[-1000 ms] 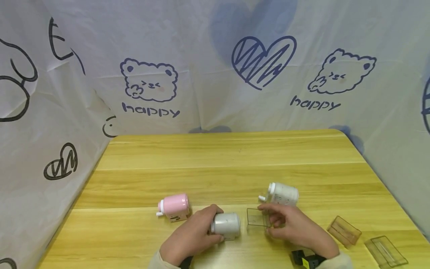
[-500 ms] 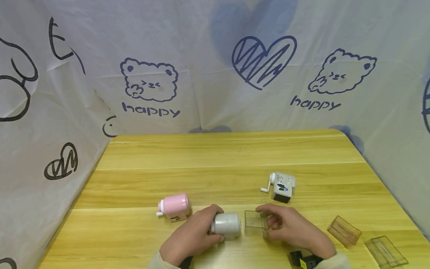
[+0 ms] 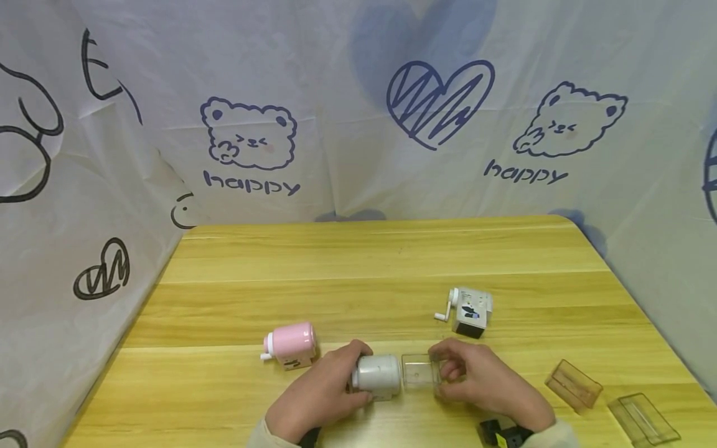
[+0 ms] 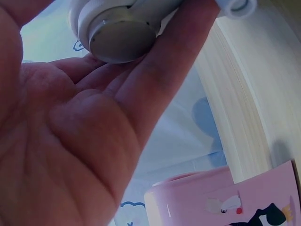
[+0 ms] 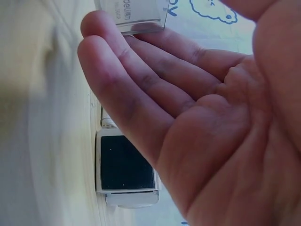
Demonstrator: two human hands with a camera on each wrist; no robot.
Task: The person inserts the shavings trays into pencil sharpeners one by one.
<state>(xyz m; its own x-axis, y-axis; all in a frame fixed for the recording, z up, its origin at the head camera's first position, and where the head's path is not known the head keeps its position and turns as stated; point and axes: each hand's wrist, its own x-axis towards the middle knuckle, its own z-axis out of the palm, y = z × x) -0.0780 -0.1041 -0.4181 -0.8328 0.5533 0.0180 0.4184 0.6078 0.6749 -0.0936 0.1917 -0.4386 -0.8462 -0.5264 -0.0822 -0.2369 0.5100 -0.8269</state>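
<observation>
My left hand (image 3: 322,395) grips a white hand-crank pencil sharpener (image 3: 379,373) at the table's front. In the left wrist view, the fingers lie around the sharpener's round crank end (image 4: 122,40). Just to its right, my right hand (image 3: 487,381) pinches a clear plastic shavings drawer (image 3: 417,371) between thumb and fingers. The drawer's near edge sits right at the sharpener's end. In the right wrist view, only the lower part of the drawer shows above the fingertips (image 5: 96,23).
A pink crank sharpener (image 3: 294,343) stands to the left of my left hand. Behind my right hand is another white sharpener (image 3: 473,311) with a dark base. An orange-brown drawer (image 3: 575,386) and a greyish clear drawer (image 3: 644,420) lie at the right.
My right hand has brought the clear drawer left, up to the gripped sharpener. The white sharpener behind it has turned over and shifted back. The left hand stays put.
</observation>
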